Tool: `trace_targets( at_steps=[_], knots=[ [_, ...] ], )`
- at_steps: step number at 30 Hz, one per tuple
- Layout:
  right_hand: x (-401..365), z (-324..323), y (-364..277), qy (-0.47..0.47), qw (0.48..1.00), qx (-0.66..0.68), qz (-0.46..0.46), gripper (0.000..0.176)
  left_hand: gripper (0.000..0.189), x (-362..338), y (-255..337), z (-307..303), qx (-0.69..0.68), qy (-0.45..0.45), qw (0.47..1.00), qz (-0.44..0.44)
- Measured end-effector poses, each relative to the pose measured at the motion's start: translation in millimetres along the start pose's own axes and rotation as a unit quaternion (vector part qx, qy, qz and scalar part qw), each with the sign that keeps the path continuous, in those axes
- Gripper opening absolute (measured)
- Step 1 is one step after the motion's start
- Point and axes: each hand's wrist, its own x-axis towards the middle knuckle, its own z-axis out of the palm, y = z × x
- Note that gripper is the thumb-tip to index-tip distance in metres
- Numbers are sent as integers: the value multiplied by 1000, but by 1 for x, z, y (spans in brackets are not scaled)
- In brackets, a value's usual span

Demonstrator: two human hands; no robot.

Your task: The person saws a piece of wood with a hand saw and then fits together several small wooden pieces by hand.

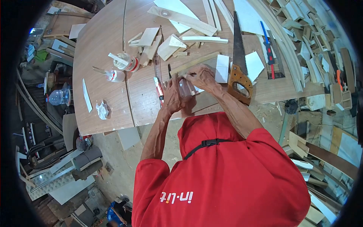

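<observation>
My left hand (172, 94) rests at the table's near side, its fingers bent at the near end of a thin wooden strip (208, 58). Close beside it, my right hand (203, 78) has its fingers curled and pressed down. Whatever small piece the fingertips hold is hidden by the hands. A pale translucent piece (184, 90) lies between the two hands. Just left of my left hand lies a red and white utility knife (159, 90), with a metal ruler (157, 64) beyond it. To the right of my right hand is a white block (222, 69).
A handsaw (239, 49) lies right of the hands, wooden handle near the table edge. Farther right is a blue and red tool (268, 53). Wood offcuts (185, 20) cover the far side. A tub (130, 63), a small bottle (115, 76) and crumpled tissue (102, 110) stand left.
</observation>
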Motion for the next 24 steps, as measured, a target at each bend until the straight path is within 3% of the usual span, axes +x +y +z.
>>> trace_targets(
  at_steps=[2, 5, 9, 13, 15, 17, 21, 24],
  knots=[
    [0, 9, 5, 84, 995, -43, -44, 24, 116, 1, -1, 3, 6, 2, 1000, -7],
    [3, 6, 4, 35, 998, -35, -32, 29, 118, 2, 0, 3, 14, -4, 1000, -15],
    [6, 17, 13, 54, 995, -60, -50, 28, 118, 2, 1, 0, -20, -12, 1000, -15],
    [3, -8, -8, 30, 999, -32, 19, 29, 118, 3, 6, -2, 36, -4, 999, -15],
    [2, -12, -10, -3, 998, -25, 49, 30, 102, 4, 9, -5, 4, -19, 999, -37],
    [5, -11, -9, -19, 998, -36, 54, 31, 103, 3, 9, -5, 10, -20, 999, -36],
    [1, -3, -6, 6, 999, -31, 35, 32, 115, 4, 6, 0, -5, -12, 999, -38],
    [2, 4, -1, 25, 998, -47, 20, 33, 110, 3, 6, -2, 1, -16, 999, -33]
  ],
)
